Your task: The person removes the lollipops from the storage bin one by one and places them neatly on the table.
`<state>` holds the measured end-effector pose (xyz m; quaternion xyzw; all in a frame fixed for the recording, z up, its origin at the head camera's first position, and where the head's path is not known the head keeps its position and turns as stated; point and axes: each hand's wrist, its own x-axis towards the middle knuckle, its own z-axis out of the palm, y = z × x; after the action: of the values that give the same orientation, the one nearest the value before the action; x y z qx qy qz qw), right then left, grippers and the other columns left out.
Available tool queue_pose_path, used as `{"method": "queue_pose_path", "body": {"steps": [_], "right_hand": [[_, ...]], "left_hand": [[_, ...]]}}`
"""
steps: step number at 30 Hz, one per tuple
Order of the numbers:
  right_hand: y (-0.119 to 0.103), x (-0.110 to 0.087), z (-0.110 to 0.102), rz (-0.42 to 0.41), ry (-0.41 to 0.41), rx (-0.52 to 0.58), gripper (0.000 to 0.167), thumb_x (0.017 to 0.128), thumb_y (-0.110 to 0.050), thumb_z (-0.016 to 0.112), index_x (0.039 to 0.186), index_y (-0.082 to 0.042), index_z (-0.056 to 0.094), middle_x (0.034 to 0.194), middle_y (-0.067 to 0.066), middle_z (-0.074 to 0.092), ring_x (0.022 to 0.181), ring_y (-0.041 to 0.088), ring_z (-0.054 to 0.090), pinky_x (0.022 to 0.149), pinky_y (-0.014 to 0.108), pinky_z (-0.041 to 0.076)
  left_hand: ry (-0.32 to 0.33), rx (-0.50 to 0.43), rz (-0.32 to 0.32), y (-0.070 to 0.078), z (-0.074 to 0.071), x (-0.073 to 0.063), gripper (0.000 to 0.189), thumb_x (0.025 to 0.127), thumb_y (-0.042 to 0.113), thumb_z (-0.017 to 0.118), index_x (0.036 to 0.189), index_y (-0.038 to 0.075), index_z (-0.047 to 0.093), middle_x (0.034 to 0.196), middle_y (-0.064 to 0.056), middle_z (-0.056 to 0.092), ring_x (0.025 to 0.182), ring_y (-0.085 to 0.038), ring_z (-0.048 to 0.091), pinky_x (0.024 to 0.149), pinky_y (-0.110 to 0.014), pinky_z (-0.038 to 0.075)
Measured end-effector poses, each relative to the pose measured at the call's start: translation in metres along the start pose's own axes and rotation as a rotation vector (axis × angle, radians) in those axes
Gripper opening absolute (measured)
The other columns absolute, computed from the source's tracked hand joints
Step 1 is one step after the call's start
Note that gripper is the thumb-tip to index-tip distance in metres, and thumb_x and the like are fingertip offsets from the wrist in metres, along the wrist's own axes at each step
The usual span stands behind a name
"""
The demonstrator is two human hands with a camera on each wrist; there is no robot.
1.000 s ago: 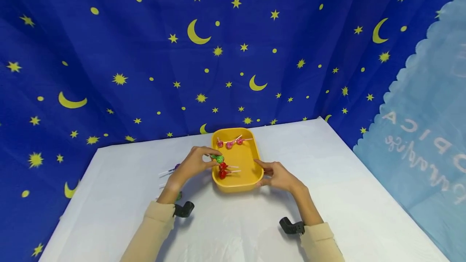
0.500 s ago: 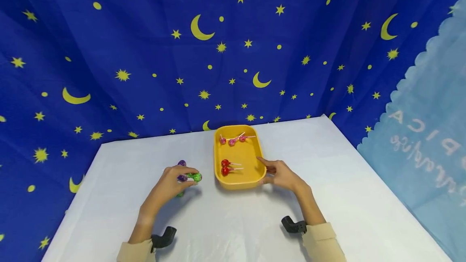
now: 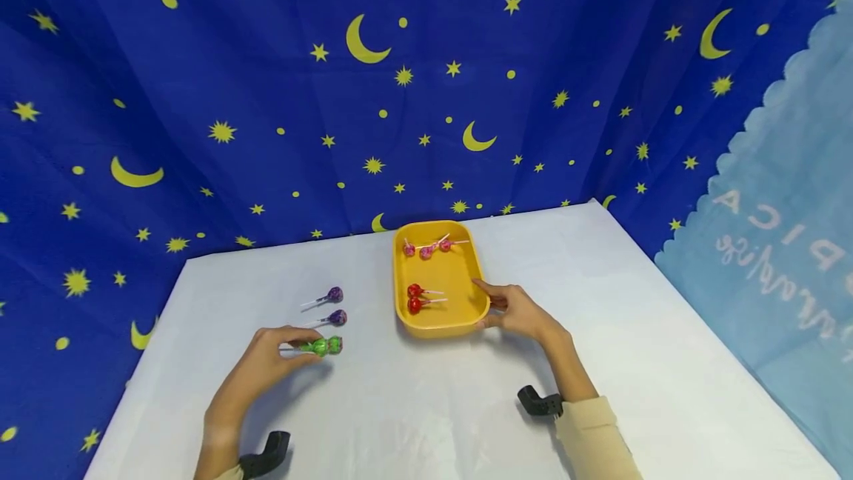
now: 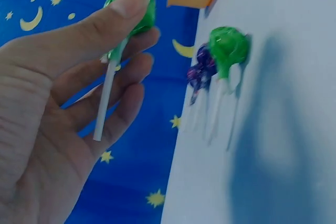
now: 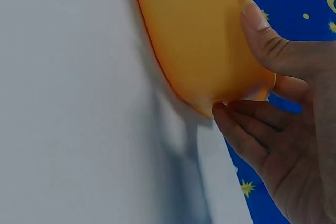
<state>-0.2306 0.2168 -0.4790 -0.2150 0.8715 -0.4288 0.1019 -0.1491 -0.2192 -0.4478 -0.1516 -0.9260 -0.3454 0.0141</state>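
While the left hand point(image 3: 266, 358) has its fingers point(image 4: 137, 69) pinched around a green lollipop point(image 4: 147, 18) above the surface point(image 3: 400, 406), near another green lollipop point(image 4: 229, 45) and two purple lollipops point(image 3: 338, 318), the right hand point(image 3: 525, 314) grips the yellow tray point(image 3: 448, 272) by its near right corner, three pink lollipops point(image 3: 426, 252) and two red lollipops point(image 3: 415, 306) inside

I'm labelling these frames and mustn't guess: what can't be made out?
Left wrist: part of the green lollipop's head, covered by the left hand.
Right wrist: part of the yellow tray, beyond the top edge.
Head: left sleeve, mostly beyond the bottom edge.
Head: any print on the red lollipops, too small.
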Motion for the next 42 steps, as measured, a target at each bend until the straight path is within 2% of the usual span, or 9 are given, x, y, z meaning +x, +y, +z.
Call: {"method": "queue_pose_path", "body": {"steps": [7,10,13,16,22,27,31,35,42], "right_hand": [[-0.005,0.002,-0.008,-0.008,0.001,-0.013,0.081,0.08,-0.028,0.081,0.147,-0.005,0.041,0.15,0.021,0.039,0.123,0.035,0.057,0.102,0.044,0.046],[-0.006,0.003,-0.009,-0.008,0.005,-0.012,0.081,0.08,-0.027,0.081,0.147,-0.005,0.041,0.149,0.022,0.04,0.123,0.035,0.057,0.102,0.043,0.047],[-0.003,0.002,-0.008,-0.005,0.002,-0.011,0.082,0.08,-0.028,0.081,0.147,-0.004,0.041,0.149,0.022,0.04,0.123,0.034,0.057,0.101,0.042,0.047],[-0.001,0.0,-0.007,0.0,0.0,-0.007,0.083,0.079,-0.031,0.081,0.147,-0.004,0.04,0.15,0.021,0.039,0.123,0.034,0.058,0.101,0.041,0.047],[-0.001,-0.002,-0.009,-0.003,0.032,0.002,0.083,0.078,-0.031,0.081,0.146,-0.004,0.042,0.151,0.018,0.038,0.122,0.034,0.058,0.101,0.043,0.047],[0.001,-0.002,-0.005,-0.011,0.008,0.003,0.084,0.079,-0.033,0.081,0.146,-0.004,0.041,0.152,0.017,0.037,0.122,0.034,0.058,0.101,0.042,0.047],[0.0,-0.002,-0.003,0.006,0.01,-0.003,0.085,0.077,-0.034,0.082,0.146,-0.004,0.042,0.152,0.017,0.039,0.122,0.033,0.058,0.101,0.041,0.047],[-0.002,0.0,-0.002,-0.008,-0.003,0.002,0.085,0.078,-0.034,0.082,0.146,-0.002,0.042,0.15,0.02,0.039,0.122,0.034,0.058,0.101,0.042,0.047],[0.001,0.002,0.002,-0.013,-0.003,0.007,0.081,0.079,-0.029,0.081,0.145,-0.002,0.042,0.15,0.021,0.04,0.121,0.035,0.059,0.101,0.043,0.047]], "left_hand": [[-0.063,-0.022,-0.05,-0.004,-0.011,-0.005,0.022,0.077,0.024,0.082,0.097,0.018,0.077,0.097,0.004,0.074,0.091,-0.014,0.068,0.086,-0.042,0.053],[-0.127,-0.026,-0.067,-0.006,-0.014,-0.005,0.025,0.079,0.024,0.081,0.101,0.013,0.077,0.099,0.0,0.075,0.093,-0.018,0.068,0.086,-0.043,0.054],[-0.191,-0.029,-0.055,-0.008,-0.015,-0.005,0.027,0.08,0.021,0.079,0.104,0.008,0.075,0.1,-0.003,0.075,0.096,-0.024,0.07,0.086,-0.045,0.054],[-0.223,-0.022,-0.037,-0.01,-0.014,-0.002,0.027,0.08,0.018,0.079,0.104,0.008,0.075,0.099,-0.003,0.075,0.097,-0.025,0.07,0.085,-0.044,0.055],[-0.229,-0.002,-0.016,-0.013,-0.006,0.007,0.026,0.079,0.024,0.08,0.101,0.012,0.076,0.096,0.001,0.076,0.095,-0.021,0.07,0.088,-0.045,0.053],[-0.266,-0.053,-0.02,-0.016,0.002,0.008,0.027,0.078,0.024,0.081,0.101,0.011,0.075,0.095,0.001,0.075,0.091,-0.016,0.071,0.089,-0.047,0.053],[-0.281,-0.079,-0.004,-0.017,0.01,0.008,0.025,0.077,0.024,0.082,0.098,0.013,0.076,0.091,0.004,0.075,0.085,-0.009,0.069,0.082,-0.037,0.055],[-0.267,-0.069,0.038,-0.02,0.017,0.006,0.022,0.074,0.022,0.084,0.093,0.015,0.076,0.082,0.009,0.072,0.074,-0.002,0.063,0.068,-0.025,0.05],[-0.263,-0.054,0.041,-0.021,0.018,0.006,0.02,0.074,0.02,0.084,0.091,0.016,0.076,0.081,0.01,0.068,0.072,-0.002,0.057,0.065,-0.022,0.048]]}}
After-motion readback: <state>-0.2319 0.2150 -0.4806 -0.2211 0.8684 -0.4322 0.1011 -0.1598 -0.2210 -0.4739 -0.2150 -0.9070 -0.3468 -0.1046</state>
